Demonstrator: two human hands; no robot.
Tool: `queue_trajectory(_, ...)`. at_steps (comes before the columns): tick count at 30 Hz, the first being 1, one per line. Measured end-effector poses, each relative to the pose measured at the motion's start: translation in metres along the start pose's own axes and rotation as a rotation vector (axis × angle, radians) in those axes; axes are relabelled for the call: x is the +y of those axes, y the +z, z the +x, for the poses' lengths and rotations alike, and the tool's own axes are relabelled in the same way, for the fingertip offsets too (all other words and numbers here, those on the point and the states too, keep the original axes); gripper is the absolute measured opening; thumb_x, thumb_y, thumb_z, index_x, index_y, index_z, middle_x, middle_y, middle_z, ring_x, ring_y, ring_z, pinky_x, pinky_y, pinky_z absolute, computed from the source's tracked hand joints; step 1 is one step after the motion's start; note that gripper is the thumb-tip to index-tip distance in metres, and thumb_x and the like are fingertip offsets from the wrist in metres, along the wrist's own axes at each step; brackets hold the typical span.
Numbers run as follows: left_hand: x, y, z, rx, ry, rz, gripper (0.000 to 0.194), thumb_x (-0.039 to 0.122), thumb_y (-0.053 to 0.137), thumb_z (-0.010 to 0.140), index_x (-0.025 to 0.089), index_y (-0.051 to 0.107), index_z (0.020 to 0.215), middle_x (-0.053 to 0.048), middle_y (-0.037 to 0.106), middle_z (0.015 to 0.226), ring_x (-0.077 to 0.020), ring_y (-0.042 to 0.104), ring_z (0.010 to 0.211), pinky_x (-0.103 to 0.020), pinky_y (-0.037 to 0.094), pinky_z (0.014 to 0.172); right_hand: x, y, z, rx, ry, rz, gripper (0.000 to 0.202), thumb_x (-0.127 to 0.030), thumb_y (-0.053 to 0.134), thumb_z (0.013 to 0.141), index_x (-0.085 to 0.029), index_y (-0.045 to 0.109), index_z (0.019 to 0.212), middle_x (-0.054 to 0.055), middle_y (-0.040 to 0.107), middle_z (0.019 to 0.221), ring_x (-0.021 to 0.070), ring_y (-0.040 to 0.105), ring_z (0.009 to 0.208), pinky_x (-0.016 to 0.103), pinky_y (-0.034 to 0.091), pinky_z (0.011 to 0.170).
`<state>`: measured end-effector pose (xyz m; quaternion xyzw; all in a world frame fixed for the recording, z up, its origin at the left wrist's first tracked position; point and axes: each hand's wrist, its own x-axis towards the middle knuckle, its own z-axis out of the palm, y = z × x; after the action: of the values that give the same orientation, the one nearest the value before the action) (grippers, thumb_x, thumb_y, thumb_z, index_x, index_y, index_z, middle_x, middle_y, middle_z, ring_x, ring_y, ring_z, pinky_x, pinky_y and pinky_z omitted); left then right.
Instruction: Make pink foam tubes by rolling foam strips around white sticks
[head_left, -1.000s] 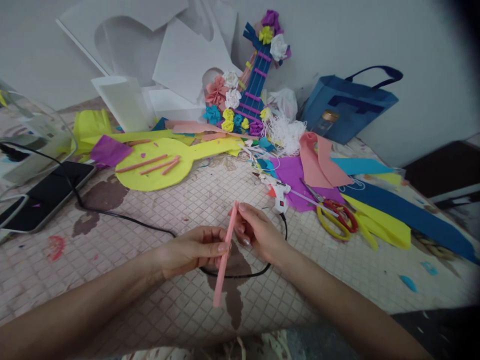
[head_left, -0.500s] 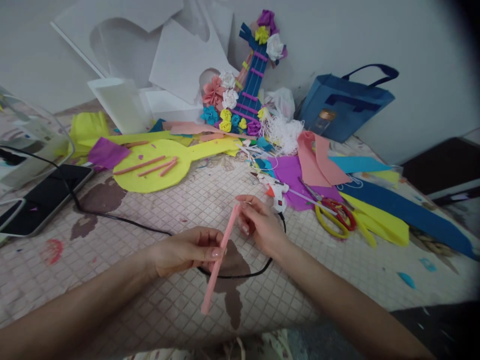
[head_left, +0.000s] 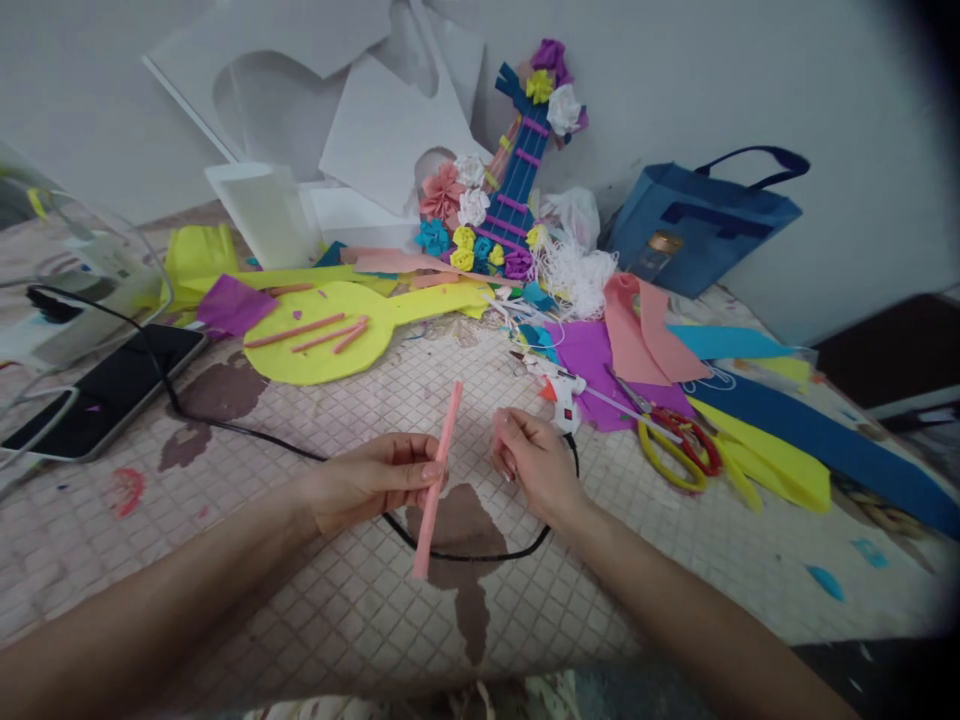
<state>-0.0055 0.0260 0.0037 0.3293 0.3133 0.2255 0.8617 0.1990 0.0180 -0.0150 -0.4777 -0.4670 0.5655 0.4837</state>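
A thin pink paper strip [head_left: 437, 485] is pinched between the thumb and fingers of my left hand [head_left: 379, 480], its upper end pointing away from me. To the right of the strip and apart from it, my right hand [head_left: 536, 460] has its fingers curled together; whether something small is between them I cannot make out. Just beyond my right hand lies a white glue gun [head_left: 559, 392]. A yellow guitar-shaped piece [head_left: 322, 345] with several pink rolled strips on it lies further back on the left.
Red and yellow scissors [head_left: 671, 440] lie right of the glue gun, by coloured paper. A black cable [head_left: 262, 437] runs across the patterned table [head_left: 300, 620]. A phone [head_left: 112, 390] is at left; a blue bag [head_left: 705, 225] and flower-decorated guitar [head_left: 514, 185] stand behind.
My right hand has come away from the upper end of the pink strip and moved right. The strip, still in my left hand, now stands more upright. The whole view has shifted slightly.
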Motion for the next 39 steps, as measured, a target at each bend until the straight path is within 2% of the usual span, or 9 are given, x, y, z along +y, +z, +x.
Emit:
queue_trajectory(3,0.000,-0.002,0.000,-0.017,0.019,0.030,0.016,0.021,0.074,0.072,0.012,0.062,0.078,0.000,0.060,0.071,-0.0074,0.054,0.065,-0.018,0.041,0.064,0.001,0.001,-0.002,-0.045,-0.002,-0.059,0.043,-0.048,0.051,0.087,-0.017,0.051,0.056,-0.007,0.038,0.041,0.0048,0.035,0.035,0.019,0.025,0.036)
queue_trajectory(6,-0.002,-0.003,0.001,-0.053,0.059,0.086,0.016,0.023,0.072,0.073,0.013,0.061,0.077,0.001,0.059,0.069,-0.0075,0.052,0.063,-0.019,0.040,0.062,0.000,0.005,-0.002,-0.175,0.027,0.013,0.023,-0.041,0.062,0.081,-0.018,0.060,0.079,-0.007,0.046,0.051,0.0042,0.039,0.040,0.018,0.030,0.039)
queue_trajectory(8,-0.003,-0.003,0.002,-0.052,0.085,0.152,0.017,0.025,0.072,0.073,0.013,0.060,0.076,0.001,0.058,0.067,-0.0076,0.050,0.061,-0.019,0.038,0.059,-0.001,0.007,-0.003,-0.261,0.063,0.096,0.024,-0.038,0.066,0.078,-0.019,0.061,0.091,-0.007,0.048,0.055,0.0041,0.040,0.041,0.017,0.032,0.039)
queue_trajectory(13,-0.002,0.004,0.001,-0.017,0.112,0.282,0.020,0.028,0.073,0.071,0.013,0.060,0.075,0.001,0.059,0.068,-0.0096,0.050,0.063,-0.022,0.037,0.062,0.000,0.013,-0.007,-0.394,0.123,0.232,0.022,-0.038,0.065,0.079,-0.018,0.062,0.089,-0.004,0.053,0.063,0.0038,0.042,0.042,0.017,0.033,0.038)
queue_trajectory(16,-0.001,0.005,0.000,-0.030,0.088,0.318,0.021,0.030,0.073,0.071,0.013,0.060,0.075,0.001,0.059,0.069,-0.0096,0.050,0.063,-0.022,0.037,0.061,0.002,0.014,-0.007,-0.384,0.145,0.253,0.024,-0.040,0.061,0.083,-0.018,0.063,0.091,-0.005,0.051,0.061,0.0040,0.042,0.043,0.016,0.034,0.039)
queue_trajectory(21,-0.003,0.000,0.001,-0.057,-0.029,0.342,0.022,0.030,0.074,0.068,0.014,0.060,0.076,0.003,0.061,0.066,-0.0081,0.052,0.059,-0.021,0.039,0.058,0.000,0.012,-0.004,-0.271,0.153,0.239,0.028,-0.044,0.057,0.084,-0.017,0.063,0.084,-0.005,0.048,0.059,0.0043,0.043,0.043,0.016,0.032,0.038)
queue_trajectory(25,-0.001,0.001,0.000,-0.015,0.012,0.357,0.020,0.028,0.074,0.069,0.014,0.060,0.074,0.003,0.060,0.065,-0.0077,0.051,0.058,-0.020,0.037,0.057,-0.002,0.009,-0.002,-0.183,0.125,0.245,0.030,-0.046,0.055,0.085,-0.017,0.059,0.079,-0.005,0.049,0.060,0.0046,0.044,0.042,0.017,0.032,0.037)
queue_trajectory(29,0.001,0.006,0.000,0.046,0.081,0.366,0.018,0.025,0.074,0.069,0.014,0.061,0.072,0.003,0.059,0.065,-0.0073,0.049,0.059,-0.020,0.035,0.057,-0.002,0.010,-0.005,-0.258,0.101,0.202,0.026,-0.042,0.057,0.085,-0.017,0.057,0.078,-0.005,0.051,0.062,0.0043,0.045,0.043,0.016,0.034,0.038)
queue_trajectory(39,-0.001,0.006,0.002,0.048,0.047,0.379,0.019,0.027,0.073,0.068,0.014,0.060,0.072,0.002,0.060,0.068,-0.0093,0.049,0.061,-0.023,0.036,0.060,-0.002,0.015,-0.008,-0.340,0.108,0.125,0.024,-0.040,0.063,0.081,-0.017,0.057,0.076,-0.004,0.053,0.065,0.0044,0.045,0.046,0.017,0.037,0.042)
